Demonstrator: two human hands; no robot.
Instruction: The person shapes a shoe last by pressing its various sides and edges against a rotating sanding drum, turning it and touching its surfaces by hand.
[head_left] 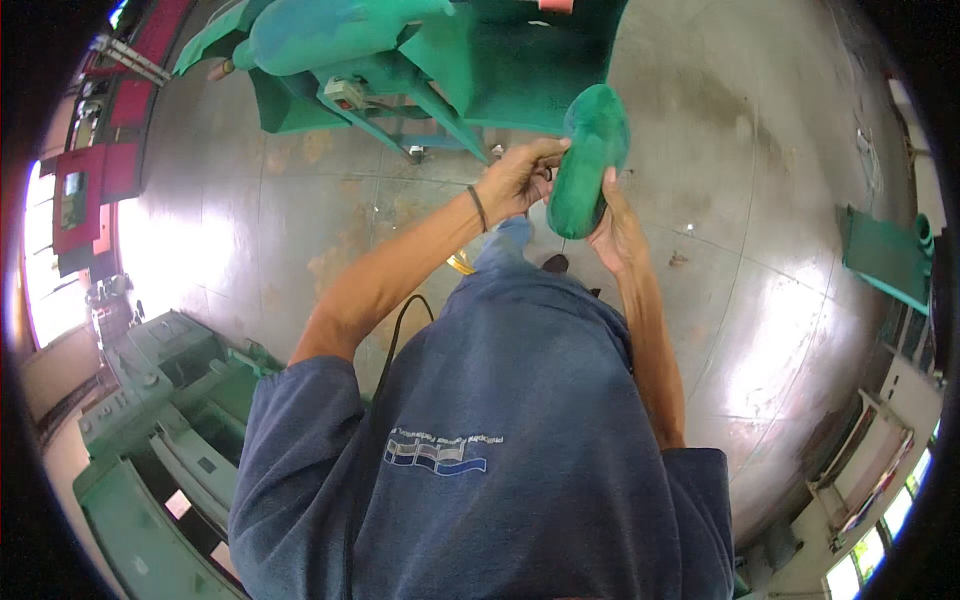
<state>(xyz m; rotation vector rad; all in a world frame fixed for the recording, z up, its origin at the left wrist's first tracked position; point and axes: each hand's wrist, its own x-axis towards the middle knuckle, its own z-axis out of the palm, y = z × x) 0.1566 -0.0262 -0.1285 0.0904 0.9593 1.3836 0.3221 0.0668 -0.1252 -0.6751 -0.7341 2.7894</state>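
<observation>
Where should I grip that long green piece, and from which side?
Probably by its two long edges, near the middle, one hand coming from each side: the long green piece is much longer than wide, with rounded ends. The left hand and right hand hold it from opposite sides.

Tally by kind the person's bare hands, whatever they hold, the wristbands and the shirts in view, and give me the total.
Bare hands: 2, the left hand and the right hand
Long green piece with rounded ends, held between both: 1
Thin dark wristband, on the left wrist: 1
Dark blue short-sleeved shirt: 1
Total: 5
</observation>
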